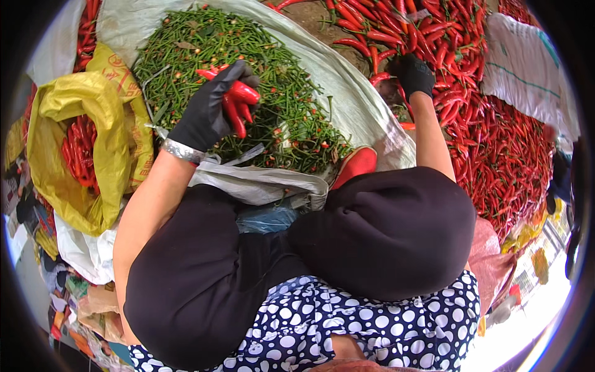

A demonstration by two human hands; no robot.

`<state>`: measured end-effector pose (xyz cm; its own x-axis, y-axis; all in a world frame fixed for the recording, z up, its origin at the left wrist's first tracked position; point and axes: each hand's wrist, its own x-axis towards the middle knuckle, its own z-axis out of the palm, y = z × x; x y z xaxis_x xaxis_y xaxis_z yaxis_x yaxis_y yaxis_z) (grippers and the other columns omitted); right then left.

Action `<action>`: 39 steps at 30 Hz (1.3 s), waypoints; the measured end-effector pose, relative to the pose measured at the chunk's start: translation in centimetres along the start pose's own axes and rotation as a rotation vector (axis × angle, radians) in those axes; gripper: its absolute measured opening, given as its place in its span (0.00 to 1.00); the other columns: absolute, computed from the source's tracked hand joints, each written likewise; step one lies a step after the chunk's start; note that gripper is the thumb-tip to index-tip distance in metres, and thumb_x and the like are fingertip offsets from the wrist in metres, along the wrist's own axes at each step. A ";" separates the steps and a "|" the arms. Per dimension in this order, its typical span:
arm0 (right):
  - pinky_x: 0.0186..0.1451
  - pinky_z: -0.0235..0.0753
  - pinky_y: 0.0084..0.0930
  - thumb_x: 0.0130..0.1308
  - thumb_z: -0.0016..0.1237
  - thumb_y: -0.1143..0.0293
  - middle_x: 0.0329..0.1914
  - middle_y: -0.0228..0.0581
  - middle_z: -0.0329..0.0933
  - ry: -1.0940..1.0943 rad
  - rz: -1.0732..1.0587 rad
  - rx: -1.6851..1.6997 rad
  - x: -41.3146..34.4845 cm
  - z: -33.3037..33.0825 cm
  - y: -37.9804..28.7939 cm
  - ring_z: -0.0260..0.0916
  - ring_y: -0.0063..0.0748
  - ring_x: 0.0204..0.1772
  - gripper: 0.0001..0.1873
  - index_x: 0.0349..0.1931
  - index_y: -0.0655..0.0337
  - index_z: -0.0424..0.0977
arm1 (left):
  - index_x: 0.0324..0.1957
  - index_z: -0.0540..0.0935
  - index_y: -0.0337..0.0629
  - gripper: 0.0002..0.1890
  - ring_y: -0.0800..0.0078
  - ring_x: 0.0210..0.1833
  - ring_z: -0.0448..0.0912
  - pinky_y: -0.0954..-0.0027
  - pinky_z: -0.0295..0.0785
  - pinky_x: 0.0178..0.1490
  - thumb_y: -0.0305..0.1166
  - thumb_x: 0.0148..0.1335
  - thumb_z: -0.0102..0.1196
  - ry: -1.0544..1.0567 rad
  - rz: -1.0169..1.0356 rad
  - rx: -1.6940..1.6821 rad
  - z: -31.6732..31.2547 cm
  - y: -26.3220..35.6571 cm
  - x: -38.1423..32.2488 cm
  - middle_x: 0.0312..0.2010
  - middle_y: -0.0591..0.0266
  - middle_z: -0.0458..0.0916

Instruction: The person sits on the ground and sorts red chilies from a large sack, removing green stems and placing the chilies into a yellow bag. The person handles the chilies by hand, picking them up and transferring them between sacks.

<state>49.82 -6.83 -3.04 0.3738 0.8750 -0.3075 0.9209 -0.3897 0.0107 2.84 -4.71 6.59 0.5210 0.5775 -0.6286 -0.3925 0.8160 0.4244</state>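
My left hand [211,107], in a black glove, is closed around several destemmed-looking red chili peppers [237,107]. It hangs over a heap of green chili stems [288,88] dotted with red bits, which lies on a white woven plastic sack [367,111]. At the near edge of the large pile of red chili peppers [492,153], my right hand [413,76], also black-gloved, reaches down among the pods. Its fingertips are hidden, so I cannot tell whether it grips one.
To the left stands a yellow plastic sack [111,153], its mouth wide, with red chilies [80,149] inside. A white sack with green lines [518,60] lies over the pile at the right. My red shoe [357,163] sits beside the stem heap.
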 end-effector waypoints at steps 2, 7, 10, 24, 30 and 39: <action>0.55 0.75 0.50 0.61 0.50 0.44 0.49 0.49 0.81 0.025 -0.002 -0.018 0.7 0.8 0.1 0.77 0.53 0.55 0.22 0.47 0.48 0.78 | 0.48 0.78 0.45 0.12 0.75 0.41 0.82 0.68 0.82 0.40 0.40 0.70 0.56 0.001 -0.020 -0.050 0.0 0.1 0.0 0.40 0.63 0.83; 0.56 0.75 0.45 0.59 0.52 0.47 0.48 0.48 0.82 0.038 0.096 0.068 -1.8 -4.0 -3.1 0.77 0.55 0.55 0.22 0.45 0.53 0.80 | 0.51 0.77 0.44 0.14 0.75 0.42 0.82 0.69 0.81 0.42 0.40 0.71 0.55 0.006 0.039 -0.058 0.3 0.6 -1.1 0.43 0.62 0.83; 0.43 0.78 0.37 0.61 0.56 0.52 0.34 0.40 0.84 0.181 -0.065 0.290 -4.4 -7.2 -4.8 0.81 0.44 0.38 0.18 0.42 0.56 0.82 | 0.59 0.74 0.40 0.21 0.74 0.49 0.81 0.73 0.77 0.50 0.39 0.68 0.57 -0.035 0.064 0.255 1.3 0.7 -1.6 0.53 0.59 0.80; 0.31 0.70 0.39 0.63 0.56 0.61 0.23 0.43 0.75 0.279 -0.939 0.856 -11.6 -8.2 -24.5 0.72 0.47 0.27 0.15 0.22 0.61 0.74 | 0.47 0.81 0.40 0.19 0.76 0.38 0.80 0.74 0.75 0.42 0.44 0.64 0.61 -0.016 -0.150 0.521 2.3 -0.7 -1.9 0.37 0.63 0.83; 0.29 0.68 0.37 0.56 0.61 0.41 0.15 0.43 0.71 -0.605 -0.643 0.674 -12.8 -7.6 -21.4 0.70 0.37 0.21 0.28 0.20 0.60 0.77 | 0.41 0.82 0.40 0.16 0.78 0.29 0.78 0.76 0.72 0.30 0.43 0.64 0.63 0.302 0.082 0.392 1.2 -0.6 -0.7 0.31 0.65 0.81; 0.27 0.69 0.37 0.64 0.57 0.55 0.21 0.38 0.72 -0.032 -1.042 0.487 -14.8 -6.8 -23.7 0.73 0.44 0.25 0.15 0.26 0.55 0.76 | 0.37 0.81 0.40 0.12 0.77 0.30 0.78 0.72 0.74 0.31 0.38 0.63 0.64 0.367 0.126 0.295 1.4 -1.3 0.1 0.28 0.66 0.80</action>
<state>23.20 -8.55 7.70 -0.5532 0.8327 0.0249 0.6382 0.4428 -0.6298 4.49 -5.65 6.91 0.1609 0.6685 -0.7261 -0.1761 0.7433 0.6454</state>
